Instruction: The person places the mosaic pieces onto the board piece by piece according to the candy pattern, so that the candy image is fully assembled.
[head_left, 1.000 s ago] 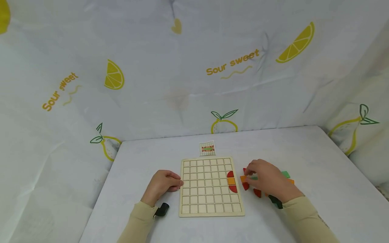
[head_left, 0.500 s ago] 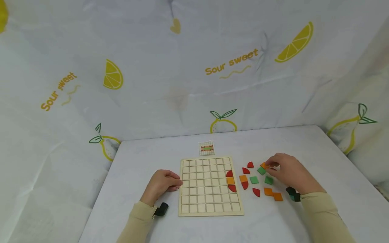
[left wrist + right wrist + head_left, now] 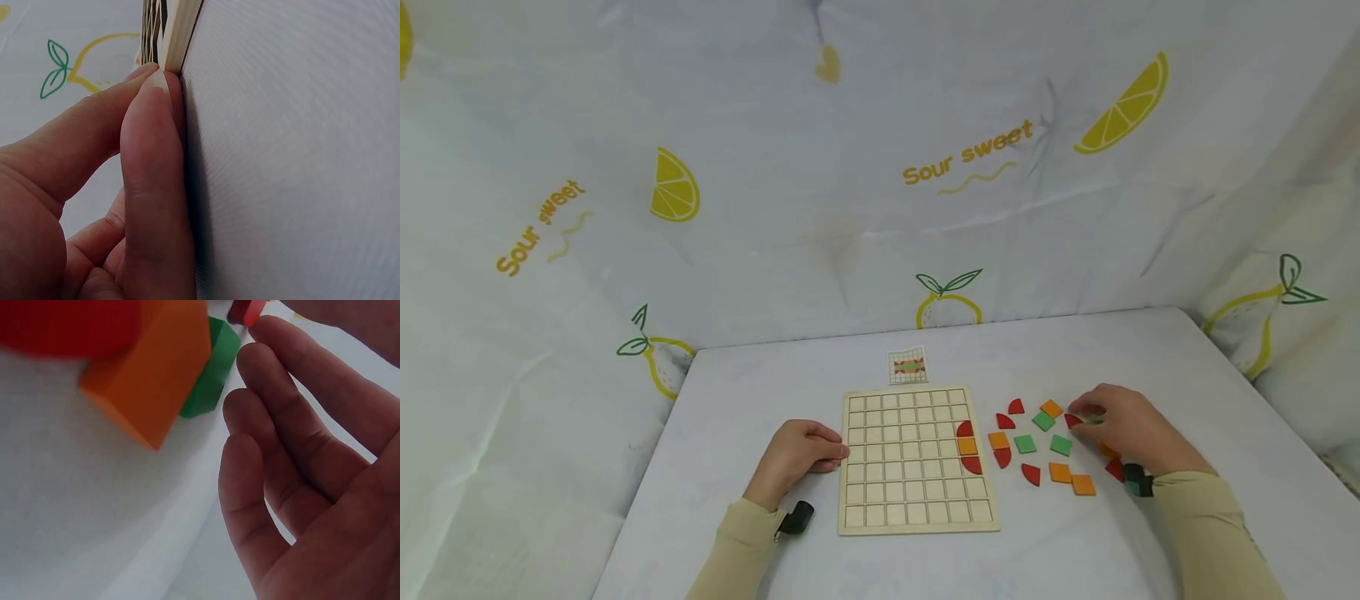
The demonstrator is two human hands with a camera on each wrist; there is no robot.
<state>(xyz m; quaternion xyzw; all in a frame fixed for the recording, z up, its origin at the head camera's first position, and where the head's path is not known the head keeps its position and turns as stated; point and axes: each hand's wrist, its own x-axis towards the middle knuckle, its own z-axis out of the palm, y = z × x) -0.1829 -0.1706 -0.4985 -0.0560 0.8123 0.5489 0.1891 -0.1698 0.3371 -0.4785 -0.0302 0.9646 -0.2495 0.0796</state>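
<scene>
A square wooden grid board lies flat on the table. My left hand rests at its left edge; in the left wrist view the thumb and forefinger pinch that edge. Two red quarter-circle tiles with an orange square tile between them sit in the board's right column. Among the loose tiles at the right, my right hand has its thumb and fingertips around a red quarter-circle tile. In the right wrist view that red tile shows at the forefinger's tip, the other fingers loosely bent.
A small pattern card lies beyond the board. Green square tiles, orange square tiles and red quarter-circle tiles are scattered between board and right hand. More tiles lie partly under the right hand. A printed cloth hangs behind the table.
My right hand has moved right, from over the tiles near the board, past an orange tile at the back, to the red quarter-circle tile. The left hand stays at the board's edge.
</scene>
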